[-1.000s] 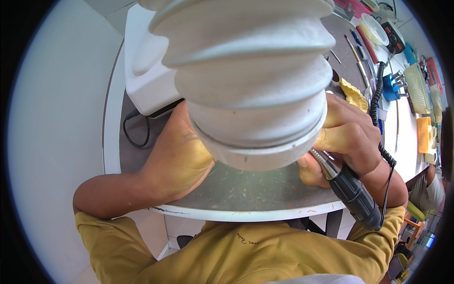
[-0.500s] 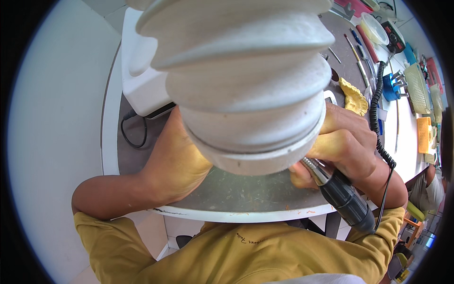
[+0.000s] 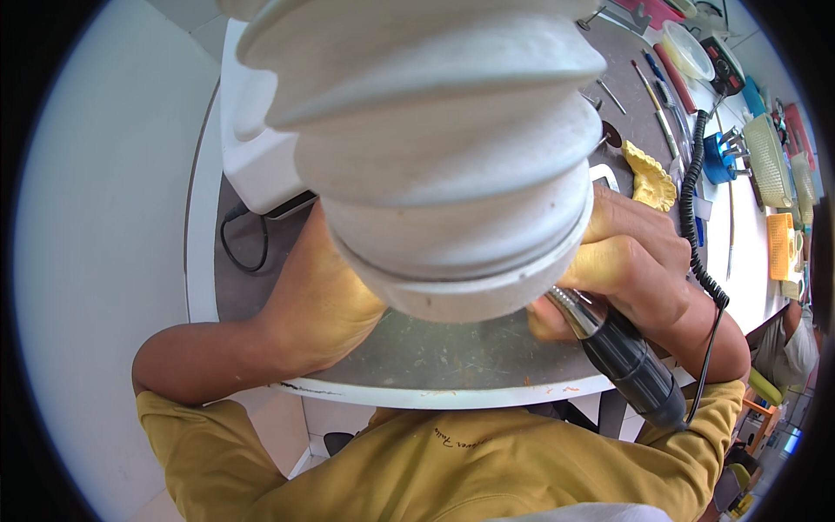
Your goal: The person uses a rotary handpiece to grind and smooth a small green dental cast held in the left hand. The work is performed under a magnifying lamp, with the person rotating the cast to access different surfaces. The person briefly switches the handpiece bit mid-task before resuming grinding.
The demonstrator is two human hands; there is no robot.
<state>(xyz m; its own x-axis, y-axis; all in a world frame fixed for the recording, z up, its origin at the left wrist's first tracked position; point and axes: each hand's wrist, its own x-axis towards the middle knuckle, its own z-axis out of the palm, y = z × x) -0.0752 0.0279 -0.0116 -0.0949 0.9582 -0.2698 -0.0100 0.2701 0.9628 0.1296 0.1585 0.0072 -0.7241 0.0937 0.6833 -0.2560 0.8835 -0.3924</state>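
Note:
A wide, ribbed white hose (image 3: 444,174) hangs across the middle and covers the work between my hands. My right hand (image 3: 631,252) is closed around a black and silver rotary handpiece (image 3: 631,365), its tip hidden behind the hose. On the other side, my left hand (image 3: 344,296) reaches under the hose's rim; its fingers and anything in them are out of sight. Just beyond my right hand lies a yellow dental cast (image 3: 650,177), with a small white device (image 3: 604,177) partly showing beside it.
A white machine (image 3: 261,130) with a black cable stands at the left. Along the right lie brushes (image 3: 657,109), a coiled black cord (image 3: 693,187), a blue bur holder (image 3: 720,159), a clear bowl (image 3: 687,52) and plastic baskets (image 3: 767,161). Another person sits at far right.
The hose appears slightly further left in the picture. My right hand and the handpiece have shifted a little left; my left hand stays nearly in place.

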